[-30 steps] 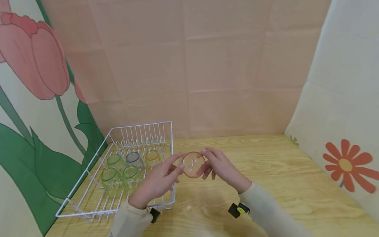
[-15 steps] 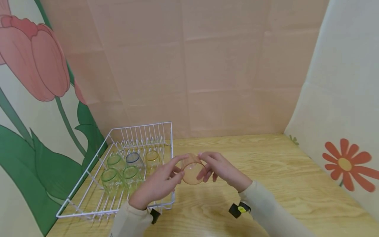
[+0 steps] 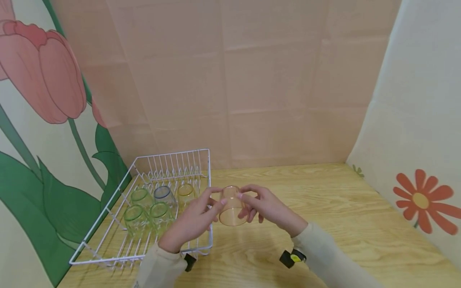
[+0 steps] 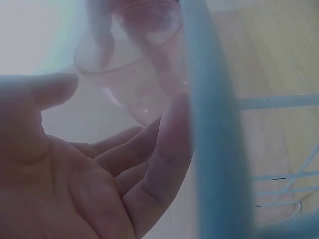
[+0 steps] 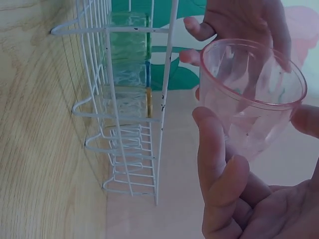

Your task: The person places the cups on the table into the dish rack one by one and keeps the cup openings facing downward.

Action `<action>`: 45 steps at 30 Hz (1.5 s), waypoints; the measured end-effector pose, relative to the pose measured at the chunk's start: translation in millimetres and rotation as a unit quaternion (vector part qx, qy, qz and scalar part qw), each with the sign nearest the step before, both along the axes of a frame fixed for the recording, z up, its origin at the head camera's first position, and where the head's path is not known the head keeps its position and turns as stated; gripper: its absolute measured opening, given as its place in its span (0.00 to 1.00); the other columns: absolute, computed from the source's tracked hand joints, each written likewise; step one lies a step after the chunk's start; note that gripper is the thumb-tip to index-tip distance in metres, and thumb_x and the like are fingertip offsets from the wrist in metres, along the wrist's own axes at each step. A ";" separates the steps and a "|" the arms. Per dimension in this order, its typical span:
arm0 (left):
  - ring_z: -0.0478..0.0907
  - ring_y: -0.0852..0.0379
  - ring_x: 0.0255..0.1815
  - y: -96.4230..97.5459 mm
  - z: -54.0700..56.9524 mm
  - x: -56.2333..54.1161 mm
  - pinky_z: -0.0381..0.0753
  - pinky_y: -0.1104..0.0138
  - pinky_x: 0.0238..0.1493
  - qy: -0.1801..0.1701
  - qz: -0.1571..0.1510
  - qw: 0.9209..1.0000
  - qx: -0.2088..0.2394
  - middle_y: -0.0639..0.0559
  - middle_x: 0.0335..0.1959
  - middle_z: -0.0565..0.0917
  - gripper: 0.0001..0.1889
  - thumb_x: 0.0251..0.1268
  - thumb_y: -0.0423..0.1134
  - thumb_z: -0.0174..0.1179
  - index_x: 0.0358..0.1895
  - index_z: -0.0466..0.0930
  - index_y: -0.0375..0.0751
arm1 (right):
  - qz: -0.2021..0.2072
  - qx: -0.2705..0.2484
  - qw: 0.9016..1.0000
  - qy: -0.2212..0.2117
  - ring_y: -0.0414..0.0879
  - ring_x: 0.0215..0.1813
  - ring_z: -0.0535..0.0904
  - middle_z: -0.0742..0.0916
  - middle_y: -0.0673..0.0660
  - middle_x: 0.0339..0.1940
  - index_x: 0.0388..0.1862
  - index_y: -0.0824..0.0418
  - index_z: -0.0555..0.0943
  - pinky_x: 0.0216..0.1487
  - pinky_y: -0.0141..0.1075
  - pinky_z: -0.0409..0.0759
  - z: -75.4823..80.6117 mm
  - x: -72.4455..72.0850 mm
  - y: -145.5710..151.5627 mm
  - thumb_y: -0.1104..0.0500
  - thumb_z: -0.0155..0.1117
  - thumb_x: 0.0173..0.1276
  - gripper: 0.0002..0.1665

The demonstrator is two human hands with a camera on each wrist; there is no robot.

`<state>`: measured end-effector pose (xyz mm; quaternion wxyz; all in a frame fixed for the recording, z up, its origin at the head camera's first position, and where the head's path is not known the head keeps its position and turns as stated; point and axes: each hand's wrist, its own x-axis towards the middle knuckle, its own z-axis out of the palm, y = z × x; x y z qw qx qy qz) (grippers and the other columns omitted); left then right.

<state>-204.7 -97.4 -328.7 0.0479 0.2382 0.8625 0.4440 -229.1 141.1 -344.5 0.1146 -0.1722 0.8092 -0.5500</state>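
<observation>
A clear pinkish-orange glass cup is held in the air between both hands, to the right of a white wire dish rack. Its narrow base is uppermost and its wide mouth is lower, turned towards me. My left hand grips the cup's left side with thumb and fingers. From the other side my right hand holds it, thumb and fingers curled about the wall. In the right wrist view the cup's reddish rim shows between the two hands. The left wrist view is hazy, with part of the cup beyond the fingers.
In the dish rack stand several tumblers: green ones such as the front-left green glass, a blue-rimmed glass and a yellow-rimmed glass. The rack's right rail runs close beside my left hand. Wood-grain tabletop stretches to the right.
The cup has tipped between the hands: its round outline faced me before, and now its side shows with the base up. The fingers have shifted along its wall; the rack's glasses stay put.
</observation>
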 end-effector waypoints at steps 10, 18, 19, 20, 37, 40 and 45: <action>0.82 0.57 0.34 -0.8 -1.7 -1.7 0.83 0.62 0.29 -0.008 0.012 1.000 0.007 0.40 0.55 0.83 0.31 0.76 0.58 0.52 0.73 0.64 0.45 | 0.005 0.028 0.999 0.020 0.49 0.28 0.83 0.90 0.58 0.32 0.68 0.71 0.70 0.19 0.35 0.73 -1.5 2.1 -0.3 0.43 0.59 0.74 0.37; 0.82 0.57 0.33 -1.0 -4.1 -1.5 0.84 0.59 0.29 -0.009 0.007 1.000 0.008 0.42 0.55 0.83 0.32 0.73 0.59 0.56 0.72 0.64 0.47 | 0.003 0.043 0.999 0.029 0.47 0.27 0.83 0.88 0.55 0.27 0.63 0.70 0.76 0.19 0.36 0.74 -2.6 0.9 0.3 0.41 0.55 0.76 0.35; 0.82 0.57 0.33 -1.1 -4.5 -1.4 0.84 0.59 0.29 -0.010 0.007 1.000 0.007 0.42 0.55 0.83 0.33 0.72 0.59 0.56 0.72 0.64 0.47 | 0.000 0.044 0.999 0.029 0.47 0.27 0.83 0.87 0.55 0.27 0.63 0.70 0.76 0.19 0.35 0.74 -2.6 1.0 0.2 0.41 0.54 0.76 0.35; 0.82 0.56 0.34 -1.2 -4.9 -1.2 0.84 0.59 0.29 -0.011 0.005 1.000 0.007 0.42 0.55 0.83 0.33 0.72 0.60 0.56 0.72 0.64 0.48 | 0.000 0.044 0.999 0.029 0.48 0.28 0.83 0.87 0.55 0.27 0.62 0.70 0.76 0.19 0.35 0.74 -2.5 1.1 -0.2 0.41 0.55 0.76 0.35; 0.82 0.52 0.35 -1.4 -4.9 -2.7 0.83 0.62 0.27 -0.017 0.004 1.000 0.017 0.42 0.50 0.82 0.29 0.73 0.57 0.57 0.67 0.66 0.44 | 0.012 0.055 0.998 0.014 0.48 0.30 0.83 0.89 0.56 0.33 0.63 0.64 0.75 0.21 0.35 0.73 -5.1 4.4 -2.1 0.40 0.61 0.72 0.33; 0.82 0.52 0.36 -1.7 -4.9 -2.5 0.84 0.60 0.28 -0.019 0.001 1.000 0.014 0.43 0.50 0.82 0.29 0.72 0.58 0.57 0.67 0.68 0.44 | 0.019 0.054 0.998 0.014 0.47 0.30 0.82 0.89 0.56 0.34 0.65 0.64 0.74 0.21 0.35 0.73 -4.4 5.4 -2.4 0.41 0.62 0.72 0.35; 0.81 0.56 0.36 -2.4 -7.5 -4.0 0.84 0.58 0.30 -0.021 -0.015 1.000 0.001 0.46 0.50 0.83 0.28 0.72 0.60 0.55 0.66 0.72 0.47 | 0.028 0.052 0.998 0.014 0.47 0.32 0.81 0.89 0.56 0.38 0.67 0.63 0.72 0.21 0.36 0.74 -2.4 8.5 -3.4 0.44 0.65 0.70 0.35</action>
